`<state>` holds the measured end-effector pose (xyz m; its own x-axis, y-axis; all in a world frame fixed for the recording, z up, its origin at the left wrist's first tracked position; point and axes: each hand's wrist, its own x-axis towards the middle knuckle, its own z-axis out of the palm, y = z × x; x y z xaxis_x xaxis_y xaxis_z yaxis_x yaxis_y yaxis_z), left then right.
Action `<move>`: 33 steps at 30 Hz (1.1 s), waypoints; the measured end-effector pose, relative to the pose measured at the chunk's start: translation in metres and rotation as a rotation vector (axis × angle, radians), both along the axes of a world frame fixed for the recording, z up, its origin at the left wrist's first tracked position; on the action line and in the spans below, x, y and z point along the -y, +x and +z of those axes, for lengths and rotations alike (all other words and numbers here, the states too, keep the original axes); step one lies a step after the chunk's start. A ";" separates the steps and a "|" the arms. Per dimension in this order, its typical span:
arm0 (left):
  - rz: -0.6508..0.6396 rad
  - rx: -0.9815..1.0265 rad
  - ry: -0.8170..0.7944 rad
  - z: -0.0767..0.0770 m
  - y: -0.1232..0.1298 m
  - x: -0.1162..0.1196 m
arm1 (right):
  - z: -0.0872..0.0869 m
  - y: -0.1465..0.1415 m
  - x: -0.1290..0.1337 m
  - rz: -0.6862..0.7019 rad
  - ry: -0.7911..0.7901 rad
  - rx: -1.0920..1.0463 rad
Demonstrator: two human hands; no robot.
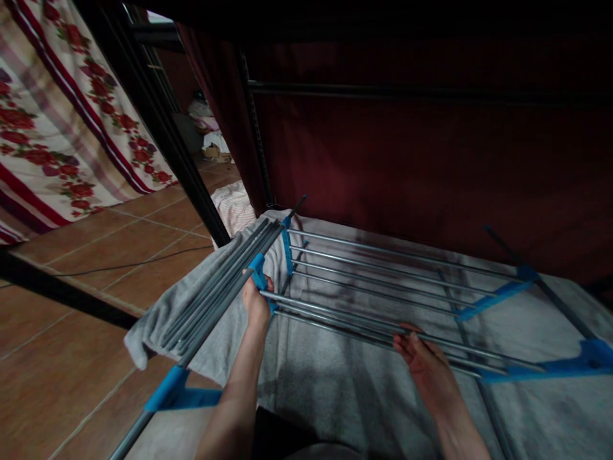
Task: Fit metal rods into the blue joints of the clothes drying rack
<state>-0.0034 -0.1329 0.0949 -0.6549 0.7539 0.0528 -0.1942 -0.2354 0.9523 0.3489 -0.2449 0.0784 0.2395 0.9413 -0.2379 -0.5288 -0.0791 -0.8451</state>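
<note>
A clothes drying rack with grey metal rods (335,312) and blue plastic joints lies across the grey blanket in front of me. My left hand (256,306) is closed around a blue joint (258,271) at the rack's left end, its fingers partly hidden behind the plastic. Farther right, my right hand (426,361) grips the near rods between thumb and fingers. A bundle of loose-looking grey tubes (215,284) lies alongside the left end. Two blue end pieces, one a bracket (541,370), hold the rods on the right. Another blue joint (170,390) sits on the tube at lower left.
The grey blanket (325,396) covers the surface under the rack. Black metal frame posts (191,172) stand at the left, with a dark red curtain (407,160) behind. A floral cloth (71,128) hangs over the tiled floor (48,332), where a thin cable (143,262) runs.
</note>
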 end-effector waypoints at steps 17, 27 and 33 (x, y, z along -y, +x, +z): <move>0.071 0.035 -0.023 0.005 0.009 0.000 | 0.051 -0.076 0.011 0.478 0.171 0.506; 0.052 0.018 -0.014 0.001 0.006 0.002 | 0.072 -0.205 -0.054 0.499 0.748 1.588; 0.151 0.049 -0.059 0.011 0.006 0.004 | 0.076 -0.240 -0.070 0.609 0.714 1.879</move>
<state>0.0029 -0.1369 0.1057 -0.7619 0.6473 -0.0230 -0.2070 -0.2097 0.9556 0.1087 -0.1753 0.1540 -0.5973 0.7715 0.2191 0.7582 0.6322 -0.1594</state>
